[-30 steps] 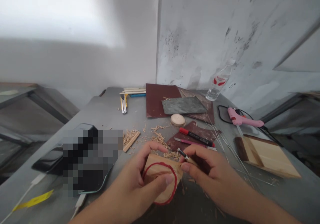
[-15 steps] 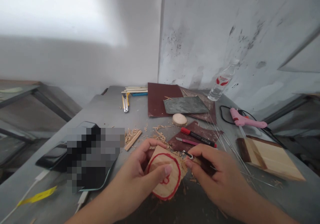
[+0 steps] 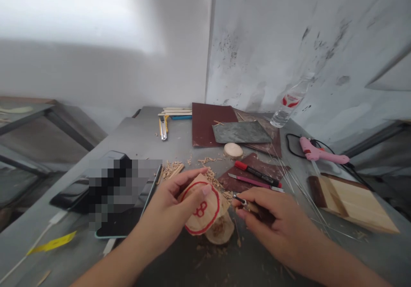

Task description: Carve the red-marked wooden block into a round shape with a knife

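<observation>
My left hand [image 3: 178,208] is closed around a pale wooden piece [image 3: 207,216], thumb pressed on its face. A red ring is drawn on the wood, with a small red looped figure inside. Under its lower right edge shows a round wood slice [image 3: 223,231] with a rough, hollowed-looking middle; most of it is hidden. Just to the right, my right hand [image 3: 272,216] grips a wood carving tool [image 3: 240,200] with a short metal tip. That tip points left toward the wooden piece, a small gap away from it.
Wood shavings [image 3: 173,169] lie beyond my left hand. A red marker [image 3: 257,173] and a pink craft knife [image 3: 248,181] rest on brown sandpaper. Further off stand a small wood slice [image 3: 233,150] and a water bottle [image 3: 290,103]. Right: pink glue gun [image 3: 321,152], wood block [image 3: 353,201]. Left: phones [image 3: 118,223].
My left hand has lifted the wooden piece up and left, uncovering the hollowed slice beneath it. The carving tool's tip now sits farther from the red ring. The view has shifted slightly.
</observation>
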### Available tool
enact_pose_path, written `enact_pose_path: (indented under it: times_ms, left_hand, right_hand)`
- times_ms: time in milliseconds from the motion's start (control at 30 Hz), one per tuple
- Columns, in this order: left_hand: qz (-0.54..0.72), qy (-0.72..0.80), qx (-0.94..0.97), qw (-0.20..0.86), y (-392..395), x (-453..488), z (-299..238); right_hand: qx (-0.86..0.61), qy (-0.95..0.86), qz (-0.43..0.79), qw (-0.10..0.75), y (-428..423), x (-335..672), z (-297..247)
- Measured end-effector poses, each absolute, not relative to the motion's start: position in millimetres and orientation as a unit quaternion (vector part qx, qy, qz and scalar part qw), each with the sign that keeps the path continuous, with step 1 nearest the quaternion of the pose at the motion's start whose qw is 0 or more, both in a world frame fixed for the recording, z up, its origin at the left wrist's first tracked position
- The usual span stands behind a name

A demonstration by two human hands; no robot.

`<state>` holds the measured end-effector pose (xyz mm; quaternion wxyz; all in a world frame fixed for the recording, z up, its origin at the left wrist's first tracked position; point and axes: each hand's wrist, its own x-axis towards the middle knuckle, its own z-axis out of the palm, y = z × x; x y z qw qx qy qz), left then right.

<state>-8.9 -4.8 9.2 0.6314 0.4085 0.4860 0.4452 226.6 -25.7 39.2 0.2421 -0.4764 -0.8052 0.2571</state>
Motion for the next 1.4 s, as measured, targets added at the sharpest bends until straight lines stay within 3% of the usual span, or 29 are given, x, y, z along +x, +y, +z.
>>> enact_pose_path:
  times_ms: [167,667,1133,1400]
  left_hand:
    - [0.435,0.515,0.424,0.605,-2.1,-9.8,11.3]
    - [0.443,0.500,0.445,0.596,2.0,-13.3,12.9]
    - [0.427,0.521,0.385,0.631,3.6,-15.8,16.5]
    - [0.451,0.506,0.322,0.661,4.9,-12.9,19.0]
  right_hand:
    - [-0.477,-0.801,0.298,0.204,-23.6,225.2,40.3]
    - [-0.464,-0.708,0.439,0.301,-25.2,234.1,41.7]
    - [-0.409,-0.696,0.415,0.419,-29.2,238.1,44.6]
    - [-0.435,-0.693,0.420,0.392,-33.9,237.3,43.7]
